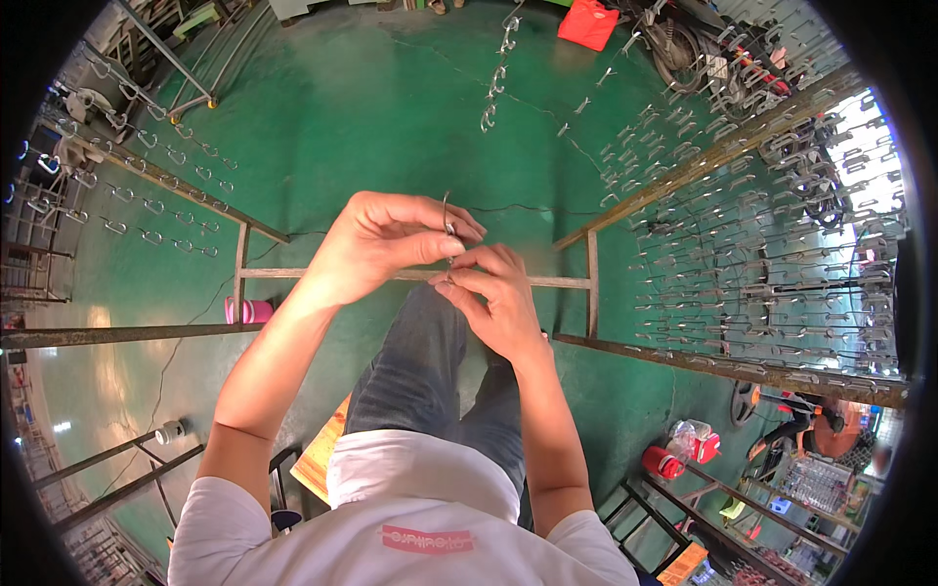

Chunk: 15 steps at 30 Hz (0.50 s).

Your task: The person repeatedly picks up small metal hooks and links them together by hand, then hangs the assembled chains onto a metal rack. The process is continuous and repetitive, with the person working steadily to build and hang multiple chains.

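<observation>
In front of my lap, my left hand (376,239) pinches a thin metal wire hook (447,207) between thumb and fingers. Its curved upper end sticks up above the fingertips. Just below and to the right, my right hand (503,303) is closed in a pinch at the lower end of the same hook, where a small metal bit shows between the fingertips. Most of the hook is hidden by my fingers. Farther ahead hangs a strand of linked metal clips (498,83), apart from both hands.
A metal rack (591,283) on the right carries dense rows of hanging metal clips (723,303). Another frame (241,264) on the left holds sparser strings of clips (151,205). A crossbar runs behind my hands. A red bag (588,23) lies on the green floor ahead.
</observation>
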Tool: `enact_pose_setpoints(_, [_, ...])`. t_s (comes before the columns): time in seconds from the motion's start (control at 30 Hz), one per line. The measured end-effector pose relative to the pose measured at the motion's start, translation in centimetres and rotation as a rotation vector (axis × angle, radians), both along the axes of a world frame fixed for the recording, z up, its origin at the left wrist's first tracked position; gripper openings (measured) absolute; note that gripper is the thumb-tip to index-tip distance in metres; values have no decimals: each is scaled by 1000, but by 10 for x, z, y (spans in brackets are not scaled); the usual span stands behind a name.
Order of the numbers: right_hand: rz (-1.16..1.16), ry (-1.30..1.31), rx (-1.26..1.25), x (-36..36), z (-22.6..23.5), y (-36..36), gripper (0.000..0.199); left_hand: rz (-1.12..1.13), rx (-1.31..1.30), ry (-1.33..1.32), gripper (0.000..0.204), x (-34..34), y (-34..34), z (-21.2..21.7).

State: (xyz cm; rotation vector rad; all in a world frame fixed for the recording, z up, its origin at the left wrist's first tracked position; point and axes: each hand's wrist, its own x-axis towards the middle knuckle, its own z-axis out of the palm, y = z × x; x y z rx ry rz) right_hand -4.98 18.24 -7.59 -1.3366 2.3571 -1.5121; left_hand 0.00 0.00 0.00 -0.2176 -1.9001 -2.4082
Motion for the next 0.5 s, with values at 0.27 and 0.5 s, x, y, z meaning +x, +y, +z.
enact_pose_setpoints(0.27, [-62, 13, -23, 4, -1, 5, 13, -31, 37, -14, 13, 6, 9, 7])
enact_pose_setpoints(0.5, [-68, -10, -11, -3, -3, 5, 12, -6, 28, -80, 12, 6, 12, 13])
